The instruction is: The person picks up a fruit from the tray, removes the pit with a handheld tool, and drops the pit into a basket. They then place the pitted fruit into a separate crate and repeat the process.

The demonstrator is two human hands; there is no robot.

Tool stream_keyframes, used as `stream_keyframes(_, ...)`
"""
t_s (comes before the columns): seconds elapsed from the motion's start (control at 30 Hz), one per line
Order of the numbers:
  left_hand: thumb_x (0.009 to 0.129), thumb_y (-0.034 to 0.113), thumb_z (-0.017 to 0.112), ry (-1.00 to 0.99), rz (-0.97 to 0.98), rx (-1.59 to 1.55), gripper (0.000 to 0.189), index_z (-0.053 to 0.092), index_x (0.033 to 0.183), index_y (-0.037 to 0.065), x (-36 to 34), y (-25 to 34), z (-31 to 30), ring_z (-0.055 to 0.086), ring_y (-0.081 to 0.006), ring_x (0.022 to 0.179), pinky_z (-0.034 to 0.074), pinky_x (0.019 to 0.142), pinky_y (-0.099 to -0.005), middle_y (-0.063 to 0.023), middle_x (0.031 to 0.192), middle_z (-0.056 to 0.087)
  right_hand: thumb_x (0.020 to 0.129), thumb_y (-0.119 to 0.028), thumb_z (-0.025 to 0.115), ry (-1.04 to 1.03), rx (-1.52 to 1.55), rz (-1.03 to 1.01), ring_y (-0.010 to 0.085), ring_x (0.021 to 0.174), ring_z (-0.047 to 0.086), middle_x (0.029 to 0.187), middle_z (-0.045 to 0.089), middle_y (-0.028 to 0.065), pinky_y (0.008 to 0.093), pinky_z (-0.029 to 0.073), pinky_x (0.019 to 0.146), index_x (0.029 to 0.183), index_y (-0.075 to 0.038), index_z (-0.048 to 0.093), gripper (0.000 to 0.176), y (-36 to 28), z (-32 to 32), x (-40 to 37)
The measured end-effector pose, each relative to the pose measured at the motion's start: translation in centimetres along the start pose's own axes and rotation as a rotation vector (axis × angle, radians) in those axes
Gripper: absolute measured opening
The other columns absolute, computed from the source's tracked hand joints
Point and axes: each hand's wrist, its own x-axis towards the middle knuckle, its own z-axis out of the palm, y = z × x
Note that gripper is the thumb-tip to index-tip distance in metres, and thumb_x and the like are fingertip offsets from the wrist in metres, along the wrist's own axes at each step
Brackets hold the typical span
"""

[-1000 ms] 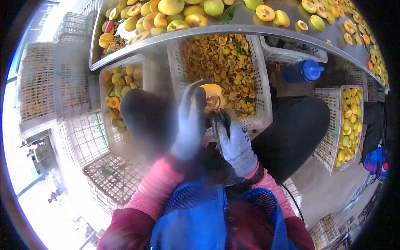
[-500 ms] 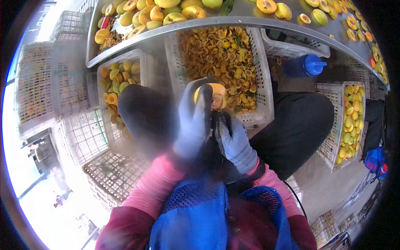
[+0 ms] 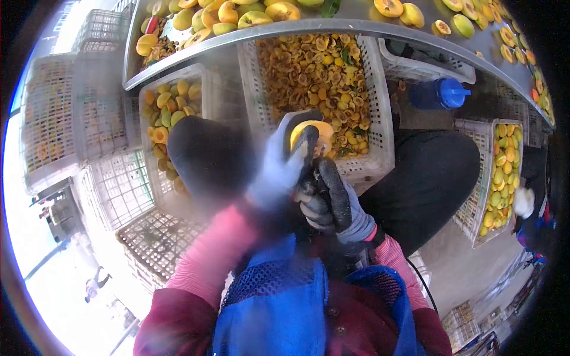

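Observation:
A yellow halved fruit (image 3: 309,133) is gripped by my left hand (image 3: 285,157), in a light blue glove with dark fingers, its cut side turned to the right. Just below and right of it, my right hand (image 3: 332,202), gloved the same way, is curled closed; what lies inside its fingers is too hidden to make out. Both hands are close together above my lap, in front of a white crate (image 3: 383,118) full of small cut fruit pieces (image 3: 314,77).
A metal table (image 3: 350,26) carrying halved fruit runs across the top. Crates of fruit stand at the left (image 3: 205,89) and right (image 3: 475,202). A blue jug (image 3: 439,94) is beyond my right knee. Stacked crates (image 3: 47,118) are at the far left.
The fruit and my left hand have shifted slightly right. My right hand has turned, with its fingers now curled below the fruit. A white object has appeared by the right-hand crate.

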Motion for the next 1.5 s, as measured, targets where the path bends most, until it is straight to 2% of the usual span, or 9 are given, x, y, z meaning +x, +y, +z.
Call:
stream_keyframes(0.1,0.089,0.024,0.055,-0.153,-0.223,-0.117,0.031,0.053,0.111,0.002,1.2,0.7,-1.7,0.054,-0.0085,0.083,0.045,0.073,-0.0225,-0.003,0.097,0.058,0.089,-0.055,0.039,0.118,-0.173,-0.134,0.0097,0.035,0.034,0.053,0.041,-0.0012,0.023,0.026,0.032,0.082,-0.013,0.05,0.044,-0.1,1.1,0.2)
stream_keyframes(0.17,0.089,0.018,0.054,-0.152,-0.107,0.042,0.027,0.054,0.11,0.001,1.6,1.2,-1.9,0.054,-0.0091,0.086,0.044,0.075,-0.0229,-0.003,0.098,0.059,0.09,-0.052,0.039,0.094,-0.182,-0.171,0.012,0.039,0.043,0.059,0.049,0.0003,0.0246,0.033,0.034,0.088,-0.013,0.053,0.041,0.7,0.0,0.7)
stream_keyframes(0.4,0.078,0.015,0.053,-0.165,0.287,0.559,0.031,0.057,0.104,-0.001,1.2,-0.2,-1.9,0.064,-0.0226,0.085,0.048,0.076,-0.0293,-0.0144,0.09,0.063,0.09,-0.055,0.036,-0.479,0.44,0.23,0.0105,0.041,0.036,0.06,0.041,-0.0015,0.0243,0.028,0.036,0.091,-0.013,0.05,0.044,1.6,-2.6,1.4)
stream_keyframes(0.73,0.077,0.011,0.052,-0.203,0.195,0.44,0.032,0.056,0.106,-0.002,0.1,-2.5,-1.9,0.061,-0.0185,0.088,0.047,0.079,-0.0293,-0.013,0.095,0.063,0.09,-0.057,0.032,-0.617,0.657,0.364,0.0104,0.045,0.034,0.059,0.036,-0.0034,0.0253,0.029,0.039,0.09,-0.013,0.05,0.048,2.4,-3.9,1.9)
stream_keyframes(0.97,0.085,0.021,0.055,-0.149,-0.33,-0.06,0.031,0.055,0.108,0.0,-0.9,-3.5,-2.4,0.055,-0.01,0.082,0.046,0.074,-0.0238,-0.0036,0.094,0.06,0.089,-0.059,0.031,-0.595,0.515,0.407,0.0114,0.046,0.034,0.06,0.034,-0.0042,0.0274,0.03,0.041,0.088,-0.015,0.049,0.048,2.1,-4.1,1.6)
stream_keyframes(1.17,0.085,0.025,0.054,-0.16,-0.191,-0.028,0.033,0.056,0.107,0.001,-0.9,-2.5,-1.6,0.056,-0.0116,0.081,0.046,0.074,-0.0254,-0.0026,0.094,0.061,0.092,-0.051,0.033,-0.62,0.688,0.397,0.0112,0.046,0.035,0.061,0.036,-0.0033,0.0275,0.031,0.04,0.086,-0.014,0.046,0.04,2.6,-3.9,1.6)
stream_keyframes(1.27,0.086,0.025,0.053,-0.264,0.175,0.307,0.031,0.057,0.107,0.002,0.2,-2.6,-2.1,0.055,-0.0112,0.081,0.046,0.073,-0.0252,-0.0017,0.092,0.062,0.092,-0.049,0.033,-0.784,0.827,0.417,0.0115,0.046,0.038,0.062,0.037,-0.0023,0.0272,0.034,0.039,0.088,-0.014,0.045,0.038,2.6,-3.3,1.9)
stream_keyframes(1.4,0.084,0.015,0.057,-0.24,-0.143,-0.175,0.021,0.061,0.099,0.002,0.3,-1.7,-1.3,0.058,-0.0159,0.074,0.046,0.07,-0.0268,-0.0065,0.083,0.061,0.091,-0.052,0.033,-0.794,0.814,0.369,0.012,0.045,0.041,0.062,0.039,-0.0016,0.0269,0.036,0.037,0.087,-0.014,0.045,0.04,2.4,-3.0,1.8)
stream_keyframes(1.5,0.087,0.02,0.056,-0.06,-0.014,-0.067,0.022,0.06,0.095,0.0,-0.5,-3.0,-0.4,0.057,-0.0145,0.076,0.045,0.069,-0.0265,-0.006,0.083,0.06,0.091,-0.052,0.034,-0.806,0.649,0.293,0.0104,0.042,0.041,0.057,0.038,-0.0019,0.0251,0.036,0.034,0.089,-0.011,0.046,0.043,2.2,-2.7,1.8)
